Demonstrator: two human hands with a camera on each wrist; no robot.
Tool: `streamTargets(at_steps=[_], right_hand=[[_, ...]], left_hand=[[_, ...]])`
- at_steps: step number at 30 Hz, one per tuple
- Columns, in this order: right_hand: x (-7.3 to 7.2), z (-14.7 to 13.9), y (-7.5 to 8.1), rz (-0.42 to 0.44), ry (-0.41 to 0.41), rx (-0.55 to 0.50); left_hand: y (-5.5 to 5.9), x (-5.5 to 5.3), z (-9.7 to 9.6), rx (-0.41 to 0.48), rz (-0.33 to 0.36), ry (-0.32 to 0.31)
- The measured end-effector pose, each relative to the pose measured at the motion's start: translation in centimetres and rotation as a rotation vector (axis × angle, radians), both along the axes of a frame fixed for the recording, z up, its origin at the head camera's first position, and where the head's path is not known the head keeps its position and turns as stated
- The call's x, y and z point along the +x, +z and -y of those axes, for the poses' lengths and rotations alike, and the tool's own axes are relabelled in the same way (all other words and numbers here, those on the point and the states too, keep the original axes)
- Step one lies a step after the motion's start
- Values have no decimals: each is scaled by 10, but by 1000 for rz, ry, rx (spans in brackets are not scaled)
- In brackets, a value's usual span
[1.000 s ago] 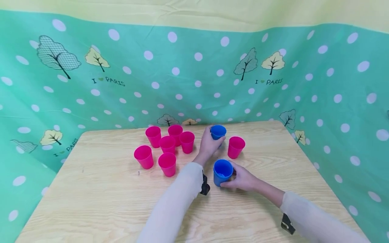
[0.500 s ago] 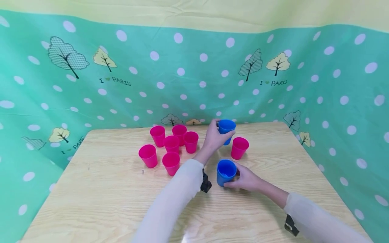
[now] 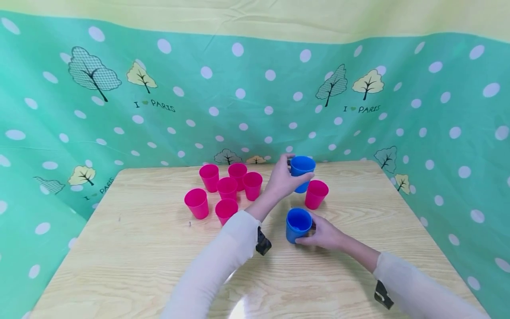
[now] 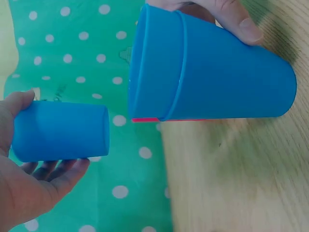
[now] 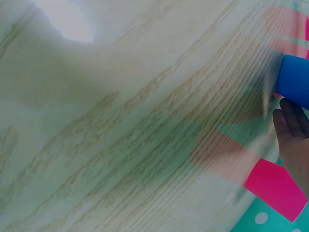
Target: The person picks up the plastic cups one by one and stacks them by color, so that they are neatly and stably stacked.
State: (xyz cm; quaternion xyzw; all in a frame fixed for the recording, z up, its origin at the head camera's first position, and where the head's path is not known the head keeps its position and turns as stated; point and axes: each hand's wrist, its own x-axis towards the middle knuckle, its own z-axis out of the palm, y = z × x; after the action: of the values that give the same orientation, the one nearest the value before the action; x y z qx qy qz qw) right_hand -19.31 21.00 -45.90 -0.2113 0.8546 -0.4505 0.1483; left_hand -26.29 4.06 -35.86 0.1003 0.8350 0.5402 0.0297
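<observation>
- At the far side of the wooden tabletop [image 3: 139, 248], in the head view, here's the left hand [image 3: 283, 180] with a single blue cup [image 3: 302, 179], thumb across its near side and fingers round the far one, mouth facing up.
- Same view, nearer the body: the right hand [image 3: 323, 234] has a stack of nested blue cups [image 3: 296, 233] pinched from the right, thumb low in front, fingers partly hidden behind.
- Just right of the raised blue cup we've got a lone pink cup [image 3: 316, 196], standing upright; over to the left, six pink cups [image 3: 228, 189] make a loose cluster, and the polka-dot cloth [image 3: 255, 88] hangs behind it all.
- Over to the left wrist view, tipped sideways: the single cup sits between thumb and fingers, its base showing against the cloth, up off the table! Well apart from it, the nested stack looms large, one rim stepped above the other, the right thumb pressed on its wall.
- Now the right wrist view: fingers lie against a blue wall at the frame's edge; the rest of that grip is cut off, so I can't tell more from here. A pink cup shows just beside the hand.
</observation>
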Motion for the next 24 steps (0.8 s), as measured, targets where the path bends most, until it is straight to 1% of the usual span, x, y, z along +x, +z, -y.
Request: streamTargets(at_steps=[3, 7, 12, 20, 24], right_hand=[[0, -1, -1, -7, 17, 1], [0, -1, -1, 1, 16, -4], [0, -1, 0, 2, 15, -11], [0, 0, 2, 9, 18, -9], [1, 1, 3, 10, 21, -9]], left_hand=[[4, 5, 2, -21, -19, -22], [8, 12, 6, -35, -33, -54], [12, 19, 11, -49, -33, -77], [15, 31, 19, -69, -41, -114], [15, 38, 23, -86, -40, -122]])
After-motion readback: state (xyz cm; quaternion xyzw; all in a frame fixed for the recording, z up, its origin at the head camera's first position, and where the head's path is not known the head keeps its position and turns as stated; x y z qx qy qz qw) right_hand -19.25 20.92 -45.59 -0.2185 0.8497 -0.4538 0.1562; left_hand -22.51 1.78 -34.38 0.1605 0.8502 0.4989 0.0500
